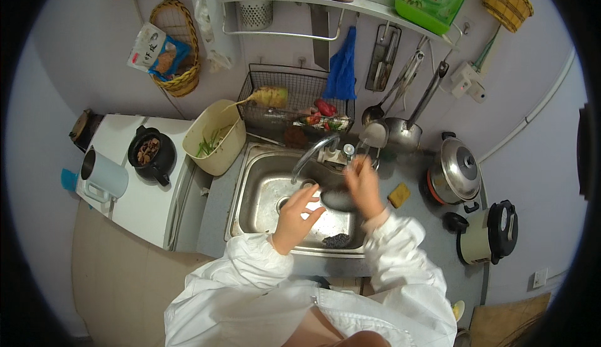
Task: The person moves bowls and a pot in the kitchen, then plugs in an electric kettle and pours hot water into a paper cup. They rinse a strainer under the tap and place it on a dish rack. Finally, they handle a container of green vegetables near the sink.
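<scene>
My left hand is over the stainless-steel sink, fingers apart and nothing in them. Blurred by motion, my right hand is raised at the sink's right side, close to the tap's handle. Its fingers are bent, and I cannot tell whether they hold anything. The curved spout of the chrome tap reaches over the basin, with no water plainly visible. Below my right hand a dark oval thing shows in the sink, too unclear to name. A dark scouring pad lies near the front edge.
A yellow sponge, a lidded steel pot and an electric pressure cooker stand on the right. Left are a cream bin with green scraps, a black clay pot and a pitcher. Behind hangs a wire basket holding a radish.
</scene>
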